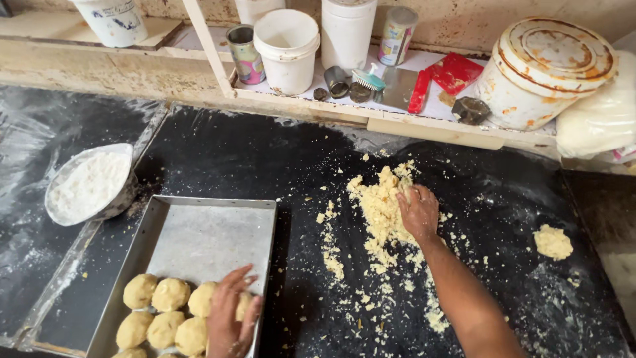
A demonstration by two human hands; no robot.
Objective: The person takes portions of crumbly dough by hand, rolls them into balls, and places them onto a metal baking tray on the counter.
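My right hand (418, 212) rests palm-down on a heap of crumbly yellow dough (381, 209) spread over the black worktop, fingers curled into the crumbs. My left hand (232, 318) lies over a dough ball (244, 305) inside a metal tray (205, 232) at the lower left. Several round dough balls (165, 311) sit in rows at the near end of that tray; its far half is bare. A small separate lump of dough (553, 242) lies to the right of my right arm.
A metal bowl of white flour (89, 185) stands left of the tray. Behind the worktop a low shelf holds a white bucket (287, 50), tins, a brush (366, 83), red scrapers (454, 73) and a rusty white lidded pot (543, 69).
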